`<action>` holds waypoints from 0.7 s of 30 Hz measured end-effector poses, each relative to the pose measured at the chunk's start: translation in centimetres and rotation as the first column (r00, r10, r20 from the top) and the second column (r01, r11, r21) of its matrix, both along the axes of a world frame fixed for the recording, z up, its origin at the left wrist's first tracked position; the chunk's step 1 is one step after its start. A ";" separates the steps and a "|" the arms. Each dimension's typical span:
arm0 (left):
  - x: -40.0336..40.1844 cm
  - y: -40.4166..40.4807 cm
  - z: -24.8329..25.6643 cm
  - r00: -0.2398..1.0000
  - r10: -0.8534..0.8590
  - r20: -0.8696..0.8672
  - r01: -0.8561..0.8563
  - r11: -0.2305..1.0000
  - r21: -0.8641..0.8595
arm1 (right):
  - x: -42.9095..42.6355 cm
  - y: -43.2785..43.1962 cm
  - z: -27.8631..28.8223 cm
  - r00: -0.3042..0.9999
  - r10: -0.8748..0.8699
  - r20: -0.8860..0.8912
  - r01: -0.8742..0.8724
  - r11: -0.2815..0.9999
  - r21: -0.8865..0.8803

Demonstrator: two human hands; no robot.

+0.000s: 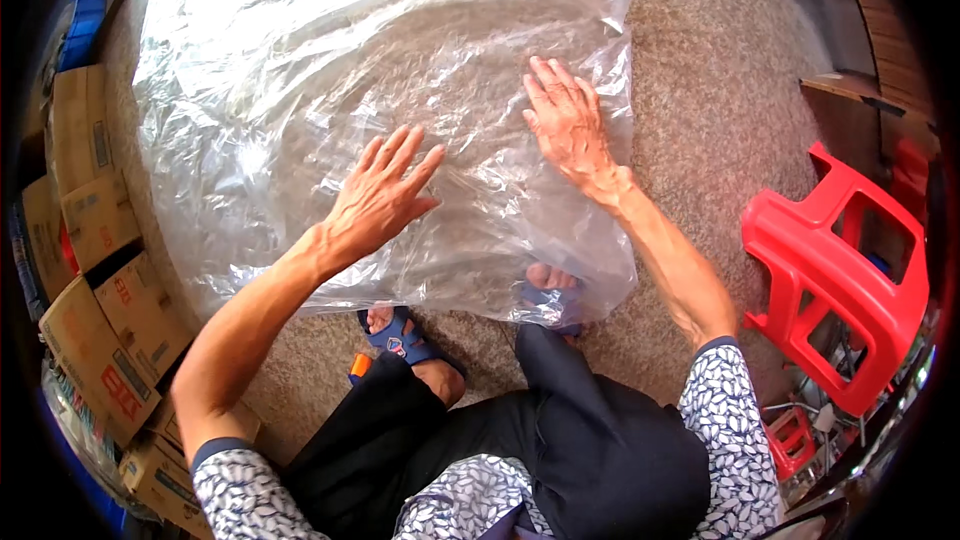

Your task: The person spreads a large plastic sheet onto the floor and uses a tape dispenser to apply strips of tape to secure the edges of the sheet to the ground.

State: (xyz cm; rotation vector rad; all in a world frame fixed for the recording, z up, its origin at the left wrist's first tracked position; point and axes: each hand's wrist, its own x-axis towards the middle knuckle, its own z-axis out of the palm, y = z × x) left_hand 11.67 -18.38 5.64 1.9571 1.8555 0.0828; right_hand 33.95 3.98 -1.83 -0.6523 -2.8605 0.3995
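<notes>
A large sheet of clear, crinkled plastic film (322, 112) lies spread over the speckled floor in front of me. My left hand (386, 191) is over its lower middle, palm down, with the fingers apart. Farther up and to the right, my right hand (566, 120) is also palm down over the film, near its right edge, fingers slightly spread. Neither hand grips the film; whether the palms press on it is hard to tell. The near edge of the film covers the toes of my right foot in a blue sandal (551, 296).
Cardboard boxes (112, 352) are stacked along the left. A red plastic stool (840, 262) lies tipped at the right, below wooden shelving (892, 22). An orange object (361, 366) is beside my left blue sandal (405, 341).
</notes>
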 end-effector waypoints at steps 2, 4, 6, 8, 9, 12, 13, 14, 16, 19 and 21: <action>-1.1 -2.5 3.1 0.998 -0.051 0.032 0.053 0.996 -0.068 | -0.3 -1.8 -0.2 0.998 0.060 -0.024 -0.060 0.998 -0.032; -1.9 -5.8 6.7 0.998 -0.005 0.069 0.013 0.993 -0.117 | -0.3 -3.6 -0.7 0.988 0.152 0.000 -0.151 0.983 -0.104; -1.7 -9.6 9.8 0.981 0.174 0.092 -0.165 0.982 -0.096 | 0.2 -4.3 0.3 0.990 0.140 0.036 -0.135 0.986 -0.101; -0.9 -15.3 11.1 0.904 0.426 0.047 -0.422 0.904 -0.069 | 0.5 -4.3 0.8 0.992 0.098 0.077 -0.090 0.991 -0.102; -0.3 -18.0 11.5 0.811 0.583 0.051 -0.573 0.809 -0.132 | 0.6 -4.5 0.7 0.992 0.096 0.083 -0.088 0.991 -0.100; 3.6 -28.3 8.3 0.138 0.990 0.036 -0.974 0.142 -0.178 | 1.2 -4.7 0.4 0.998 0.045 0.049 -0.041 0.995 -0.090; 5.1 -32.9 7.0 -0.001 0.995 0.096 -0.989 0.013 -0.144 | 0.7 -5.1 0.2 0.998 0.052 0.044 -0.048 0.995 -0.092; 6.6 -37.7 5.4 -0.042 0.998 0.055 -0.995 -0.036 -0.098 | 0.3 -5.5 0.2 0.998 0.058 0.011 -0.057 0.993 -0.102; 10.6 -45.1 1.1 -0.139 0.986 0.087 -0.990 -0.138 -0.016 | -0.1 -5.8 0.0 0.999 0.051 -0.011 -0.051 0.996 -0.074; 13.7 -50.0 -2.9 -0.315 0.949 0.016 -0.939 -0.309 -0.152 | -0.3 -5.9 0.0 0.999 0.039 0.010 -0.038 0.995 -0.091; 14.9 -49.0 -4.7 -0.318 0.947 0.039 -0.932 -0.304 -0.197 | -0.1 -5.2 0.3 0.999 0.037 0.001 -0.037 0.995 -0.089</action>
